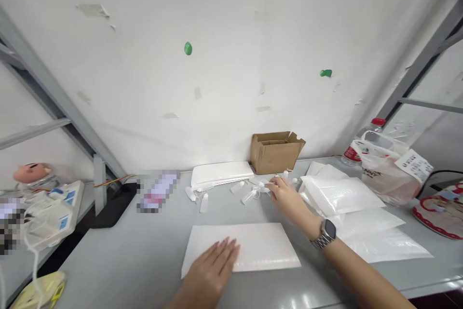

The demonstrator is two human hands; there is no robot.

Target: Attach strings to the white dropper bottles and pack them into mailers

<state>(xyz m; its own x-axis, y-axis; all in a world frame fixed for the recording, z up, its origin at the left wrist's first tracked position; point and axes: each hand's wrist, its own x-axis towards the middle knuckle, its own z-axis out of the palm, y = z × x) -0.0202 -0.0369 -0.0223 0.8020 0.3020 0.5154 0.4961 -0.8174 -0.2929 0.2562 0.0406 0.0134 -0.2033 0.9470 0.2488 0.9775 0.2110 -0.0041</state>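
Observation:
My left hand point(213, 270) lies flat, fingers stretched, on a white bubble mailer point(260, 246) at the front of the table. Further back, my right hand point(284, 193), with a watch on its wrist, bends its fingers down among small clear plastic bottles point(249, 197). The fingers look closed at the tips, but what is between them is hidden. More such bottles point(204, 203) lie to the left, with thin loops on them. Behind them is a flat stack of white mailers point(220, 174).
An open cardboard box point(277, 154) stands against the wall. Filled white mailers point(343, 195) are piled right, near a plastic bag point(383, 169) and a red-capped bottle point(350, 154). A blurred-out phone-like object point(159, 192) lies left. Power strips point(54, 217) sit at far left.

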